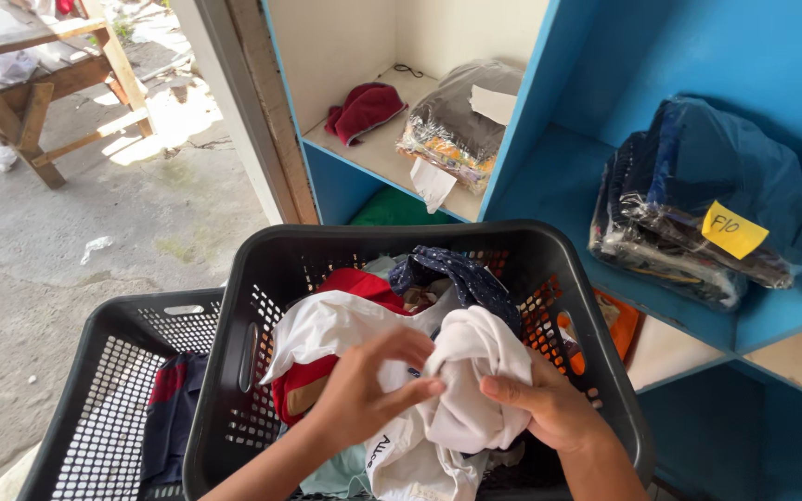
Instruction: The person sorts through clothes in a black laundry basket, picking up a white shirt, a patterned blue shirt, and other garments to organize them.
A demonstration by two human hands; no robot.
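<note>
I am gripping the white garment (pixel 471 390) with my left hand (pixel 364 390) and right hand (pixel 549 404) closed; loose folds risk snagging the basket (pixel 234 371) rim.

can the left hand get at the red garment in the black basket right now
Probably yes: the red garment lies exposed just beyond the left hand in the black plastic basket, though that hand is gripping a white cloth garment.

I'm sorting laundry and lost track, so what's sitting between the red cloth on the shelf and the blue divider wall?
In the head view, a plastic-wrapped bundle of folded clothes lies between the red cloth and the blue divider wall, with white paper slips on it.
</note>
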